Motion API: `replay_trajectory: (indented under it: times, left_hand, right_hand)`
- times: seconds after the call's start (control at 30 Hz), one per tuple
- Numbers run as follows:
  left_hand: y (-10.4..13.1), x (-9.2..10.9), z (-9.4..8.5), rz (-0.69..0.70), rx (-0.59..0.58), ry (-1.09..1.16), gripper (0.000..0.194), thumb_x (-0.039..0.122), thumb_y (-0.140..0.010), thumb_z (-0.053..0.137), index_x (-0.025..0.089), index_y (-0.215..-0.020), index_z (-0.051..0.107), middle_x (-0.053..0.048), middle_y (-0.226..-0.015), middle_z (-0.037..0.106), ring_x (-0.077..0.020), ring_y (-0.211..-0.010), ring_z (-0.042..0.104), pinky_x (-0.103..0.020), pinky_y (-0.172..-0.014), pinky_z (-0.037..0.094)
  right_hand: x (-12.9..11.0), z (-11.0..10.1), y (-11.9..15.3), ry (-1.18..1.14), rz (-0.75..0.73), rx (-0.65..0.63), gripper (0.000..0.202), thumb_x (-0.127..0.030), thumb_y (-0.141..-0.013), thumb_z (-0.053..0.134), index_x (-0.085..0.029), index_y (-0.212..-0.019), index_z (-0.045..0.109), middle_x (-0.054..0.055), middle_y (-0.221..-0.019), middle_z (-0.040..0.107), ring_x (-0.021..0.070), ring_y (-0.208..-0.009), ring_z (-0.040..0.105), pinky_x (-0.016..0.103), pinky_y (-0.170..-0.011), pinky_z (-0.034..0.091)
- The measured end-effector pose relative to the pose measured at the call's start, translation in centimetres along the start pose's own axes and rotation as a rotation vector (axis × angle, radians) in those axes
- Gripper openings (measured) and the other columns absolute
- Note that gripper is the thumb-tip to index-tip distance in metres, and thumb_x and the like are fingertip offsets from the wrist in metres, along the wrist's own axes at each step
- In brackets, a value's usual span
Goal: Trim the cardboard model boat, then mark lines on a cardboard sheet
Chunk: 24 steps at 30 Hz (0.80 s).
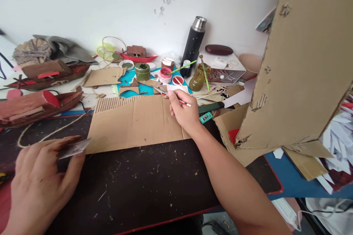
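My left hand [45,180] is at the lower left, closed on a small clear plastic piece [74,149] between thumb and fingers. Its exact kind is hard to make out. My right hand [183,112] is over the right part of a flat cardboard sheet [132,121], its fingers closed round a slim red-and-white pencil-like tool [185,103]. The sheet's upper left edge shows bare corrugation. Beside my right hand lie a dark green-handled tool [211,107] and a small teal box [206,117].
Model boats [35,106] stand at the left. Behind the sheet are a green paint jar [142,71], a pink paint jar [165,75] and a black thermos [193,42]. A large cardboard box [300,58] rises at the right, near paper strips [338,139].
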State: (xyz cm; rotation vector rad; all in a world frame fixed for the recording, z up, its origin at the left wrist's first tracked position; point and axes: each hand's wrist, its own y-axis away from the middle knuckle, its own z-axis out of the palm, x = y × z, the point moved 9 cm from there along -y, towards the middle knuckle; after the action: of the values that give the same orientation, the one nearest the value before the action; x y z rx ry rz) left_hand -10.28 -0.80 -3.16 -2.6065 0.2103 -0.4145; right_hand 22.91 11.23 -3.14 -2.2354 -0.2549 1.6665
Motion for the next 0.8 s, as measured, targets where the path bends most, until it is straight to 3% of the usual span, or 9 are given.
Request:
replay_trajectory:
  times: [0.27,0.43,0.8]
  left_hand:
    - [-0.3,1.9,0.6,0.143,-0.026,-0.052,0.04,0.056,-0.104,0.052,0.023,-0.124,0.063,-0.017,-0.109,0.068,-0.045,-0.102,0.065,-0.062,-0.096,0.052]
    - [-0.5,2.7,0.6,0.227,-0.039,-0.065,0.044,0.06,-0.105,0.047,0.023,-0.125,0.06,-0.015,-0.105,0.067,-0.0411,-0.098,0.065,-0.054,-0.09,0.051]
    - [-0.6,3.0,1.7,0.354,-0.05,-0.124,0.048,0.064,-0.107,0.043,0.021,-0.106,0.065,-0.011,-0.1,0.068,-0.0327,-0.093,0.064,-0.043,-0.082,0.047]
  right_hand:
    - [0.1,-0.2,-0.1,-0.014,0.008,0.003,0.041,-0.055,-0.109,0.057,-0.023,-0.088,0.072,-0.004,-0.061,0.057,0.0131,-0.056,0.055,0.026,-0.056,0.042]
    - [0.6,-0.4,-0.4,0.002,0.002,0.0,0.042,-0.058,-0.108,0.056,-0.025,-0.086,0.069,-0.004,-0.062,0.057,0.014,-0.058,0.056,0.027,-0.057,0.043]
    - [0.9,-0.7,-0.7,0.036,0.001,-0.002,0.038,-0.053,-0.109,0.055,-0.025,-0.085,0.067,-0.004,-0.059,0.057,0.0154,-0.056,0.058,0.028,-0.058,0.043]
